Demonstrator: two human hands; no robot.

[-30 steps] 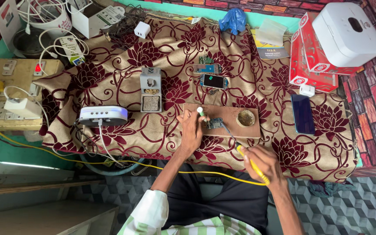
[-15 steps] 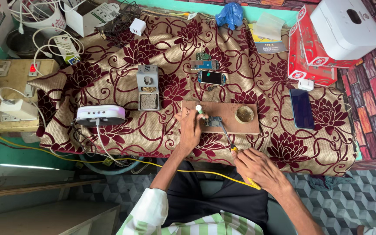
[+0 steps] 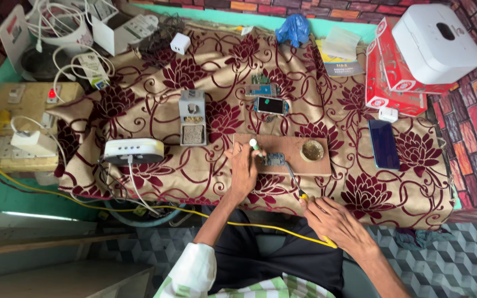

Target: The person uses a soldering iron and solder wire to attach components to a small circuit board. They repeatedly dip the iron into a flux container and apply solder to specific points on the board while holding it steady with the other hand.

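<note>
We are pinning the small circuit board on the wooden block with our left hand, closed around a white-tipped tool, while our right hand is gripping the soldering iron, tip angled onto it.

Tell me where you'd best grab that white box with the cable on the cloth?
Probably across the two long sides of the white box, coming from straight above. It lies flat on the cloth, long and narrow with rounded ends. The cable leaves its near edge, so keep the grip clear of the middle there.
</note>
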